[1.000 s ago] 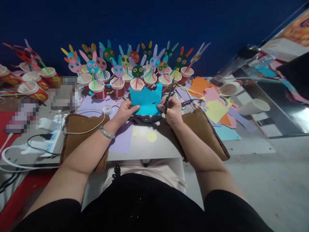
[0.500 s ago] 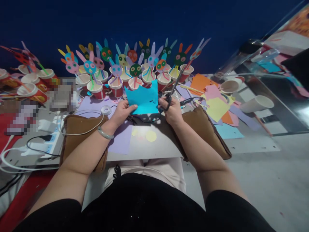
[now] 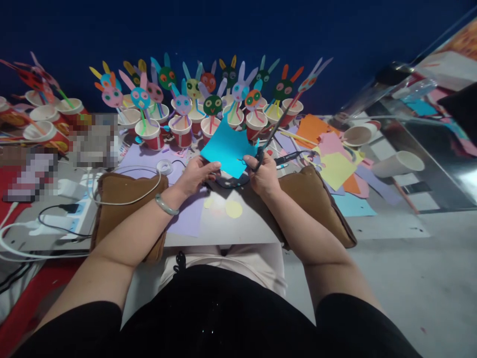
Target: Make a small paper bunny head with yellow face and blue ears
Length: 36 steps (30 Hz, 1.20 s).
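Between my hands is a sheet of bright blue paper (image 3: 228, 148) with a ragged, cut upper edge. My left hand (image 3: 198, 175) has its thumb and fingers closed at the sheet's lower left side. Scissors (image 3: 271, 134) are gripped in my right hand (image 3: 264, 174), their blades pointing up and away. The right thumb and fingertips also come close to the paper's right edge; whether they pinch it I cannot tell. Below the paper, a pale yellow paper circle (image 3: 233, 209) lies on the table (image 3: 223, 233).
Behind my hands stand several red-and-white paper cups (image 3: 149, 135) with paper rabbit heads on sticks. Brown cushions (image 3: 316, 206) lie under both forearms. Coloured paper scraps (image 3: 337, 169) and tipped cups (image 3: 398, 166) are to the right. A power strip (image 3: 82, 219) with cables sits left.
The blue paper has turned clockwise and now sits tilted, a corner pointing down. My left hand has shifted slightly right and turned. The right hand still holds the scissors.
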{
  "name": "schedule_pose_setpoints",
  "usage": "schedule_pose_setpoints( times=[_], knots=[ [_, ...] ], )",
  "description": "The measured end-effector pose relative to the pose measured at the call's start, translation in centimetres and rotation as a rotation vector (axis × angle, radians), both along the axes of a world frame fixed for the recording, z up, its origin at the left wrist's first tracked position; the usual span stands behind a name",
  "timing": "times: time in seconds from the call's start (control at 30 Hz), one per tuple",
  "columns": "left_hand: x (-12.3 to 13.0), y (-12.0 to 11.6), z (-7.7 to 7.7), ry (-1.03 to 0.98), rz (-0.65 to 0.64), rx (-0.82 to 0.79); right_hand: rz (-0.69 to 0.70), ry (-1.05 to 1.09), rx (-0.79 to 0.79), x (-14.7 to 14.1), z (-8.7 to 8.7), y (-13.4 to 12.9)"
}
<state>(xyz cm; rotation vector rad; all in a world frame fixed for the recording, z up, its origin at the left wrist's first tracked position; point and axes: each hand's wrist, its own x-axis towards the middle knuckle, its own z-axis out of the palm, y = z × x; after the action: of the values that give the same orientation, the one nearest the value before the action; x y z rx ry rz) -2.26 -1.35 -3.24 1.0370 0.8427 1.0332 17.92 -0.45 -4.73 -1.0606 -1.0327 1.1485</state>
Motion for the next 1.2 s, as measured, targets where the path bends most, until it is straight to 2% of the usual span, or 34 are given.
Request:
schedule_pose_setpoints(
  times=[0.13, 0.27, 0.5, 0.67, 0.77, 1.0, 1.2],
  knots=[
    [0.9, -0.9, -0.8, 0.038, -0.128, -0.013, -0.091, -0.084, 0.060, -0.3, -0.6, -0.2],
    [0.9, -1.0, -1.4, 0.147, -0.128, -0.026, -0.076, -0.110, 0.110, -0.5, -0.7, -0.9],
    [-0.4, 0.3, -0.5, 0.086, 0.084, -0.010, 0.048, -0.176, 0.133, -0.4, 1.0, -1.5],
    [-1.9, 1.6, 0.3, 0.033, 0.313, 0.120, 0.228, -0.478, 0.130, 0.8, 2.2, -1.5],
    [-2.5, 2.0, 0.8, 0.014, 0.389, 0.163, 0.320, -0.670, 0.142, 1.3, 2.8, -1.7],
    [-2.2, 1.7, 1.0, 0.017, 0.387, 0.203, 0.473, -0.886, -0.042, 1.3, 3.6, -2.2],
    [-1.6, 1.0, 0.7, 0.034, 0.313, 0.235, 0.544, -0.794, -0.169, 0.4, 3.7, -2.5]
  ],
)
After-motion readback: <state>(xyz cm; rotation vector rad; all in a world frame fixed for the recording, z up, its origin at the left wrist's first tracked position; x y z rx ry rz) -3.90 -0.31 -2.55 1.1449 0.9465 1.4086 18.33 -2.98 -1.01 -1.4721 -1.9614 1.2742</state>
